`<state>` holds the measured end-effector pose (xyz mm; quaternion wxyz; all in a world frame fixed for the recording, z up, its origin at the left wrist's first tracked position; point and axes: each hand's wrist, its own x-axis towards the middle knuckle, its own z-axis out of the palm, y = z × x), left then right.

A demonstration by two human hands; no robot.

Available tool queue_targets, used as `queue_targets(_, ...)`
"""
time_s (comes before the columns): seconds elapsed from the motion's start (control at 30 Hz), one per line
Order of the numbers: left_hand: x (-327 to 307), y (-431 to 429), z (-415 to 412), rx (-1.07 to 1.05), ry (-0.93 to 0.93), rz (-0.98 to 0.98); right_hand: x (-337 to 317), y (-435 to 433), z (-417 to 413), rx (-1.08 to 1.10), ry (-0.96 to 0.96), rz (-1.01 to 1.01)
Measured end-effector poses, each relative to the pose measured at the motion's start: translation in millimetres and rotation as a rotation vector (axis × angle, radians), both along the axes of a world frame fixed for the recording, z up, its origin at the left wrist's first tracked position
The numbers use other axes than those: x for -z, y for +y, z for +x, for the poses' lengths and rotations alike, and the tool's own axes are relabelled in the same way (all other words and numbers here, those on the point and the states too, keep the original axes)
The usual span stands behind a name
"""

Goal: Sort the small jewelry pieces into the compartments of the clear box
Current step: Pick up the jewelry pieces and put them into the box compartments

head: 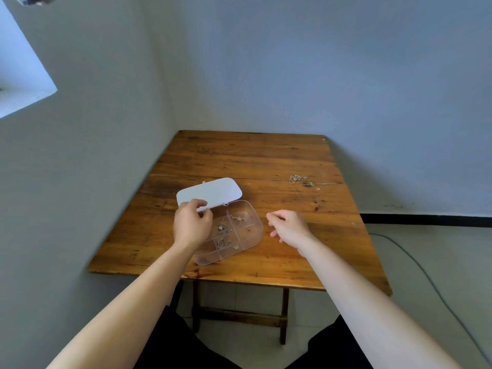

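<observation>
A clear box (pixel 254 237) with several compartments lies on the wooden table (pixel 239 161), its white lid (pixel 213 191) folded back behind it. Small metal jewelry pieces lie in three compartments: one (pixel 237 219) at the back, one (pixel 221 228) in the middle, one (pixel 225 243) nearer me. My left hand (pixel 191 225) rests over the box's left end, fingers curled at the lid's near edge. My right hand (pixel 288 227) hovers just right of the box, fingers loosely bent, nothing visible in it. A loose chain (pixel 296 178) and a small piece (pixel 308 184) lie at the far right.
The table stands in a corner, with a grey wall along its left side and another behind it. Its near edge is in front of my knees. A cable (pixel 426 272) runs over the floor to the right.
</observation>
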<state>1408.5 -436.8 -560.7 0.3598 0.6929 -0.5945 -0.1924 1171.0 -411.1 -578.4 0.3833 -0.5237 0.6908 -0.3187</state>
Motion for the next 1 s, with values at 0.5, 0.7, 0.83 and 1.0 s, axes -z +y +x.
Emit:
queue_targets(0.5,19.9,-17.5,27.0,0.109,-0.379,-0.061,16.2,-16.5,42.0,-0.132,-0.047,-0.04)
queue_targets(0.7,14.7,-36.8,48.4,0.041,-0.47,-0.001,11.4,-41.4,58.1,-0.355,0.047,-0.008)
queue_targets(0.83,7.2,-50.2,47.5,0.006,-0.509,0.0,9.2,-62.8,45.1,-0.328,0.107,-0.027)
queue_targets(1.0,-1.6,-75.1,13.5,0.121,-0.572,-0.114,6.6,-92.5,-10.2,-0.152,0.46,-0.061)
